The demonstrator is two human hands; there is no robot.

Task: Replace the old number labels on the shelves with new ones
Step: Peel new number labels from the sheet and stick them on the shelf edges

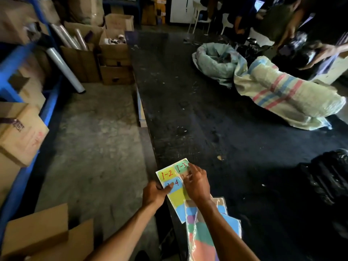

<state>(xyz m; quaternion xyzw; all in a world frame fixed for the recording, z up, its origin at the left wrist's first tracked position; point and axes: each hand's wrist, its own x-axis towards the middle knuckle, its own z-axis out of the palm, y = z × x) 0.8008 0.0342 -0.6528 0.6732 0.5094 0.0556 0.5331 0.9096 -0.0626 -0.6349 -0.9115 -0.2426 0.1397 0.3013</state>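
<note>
White backing sheet of coloured paper labels (172,182) at near-left corner of long dark worktable (207,113), long axis running away and slightly left, far end toward the boxes. Red handwriting on labels: yellow "1-2", green "1-3", blue "1-4"; a fourth label mostly hidden, unreadable. Left hand (153,193) pinching sheet's left edge, thumb on the blue label. Right hand (196,183) on sheet's right side, fingertips curled down onto the half-hidden label; whether pinching it cannot be told. Clear-wrapped packs of more coloured label sheets (205,232) just below, partly under right forearm. Open brown cardboard box (114,44) beyond table's far-left end holding tape rolls; neighbouring carton (79,53) holding clear film rolls. Pale green woven sack (216,61) open, dark contents unclear; striped cream woven sack (282,91) lying beside it. Blue metal shelving (20,59) on left with cardboard boxes, red writing unreadable.
</note>
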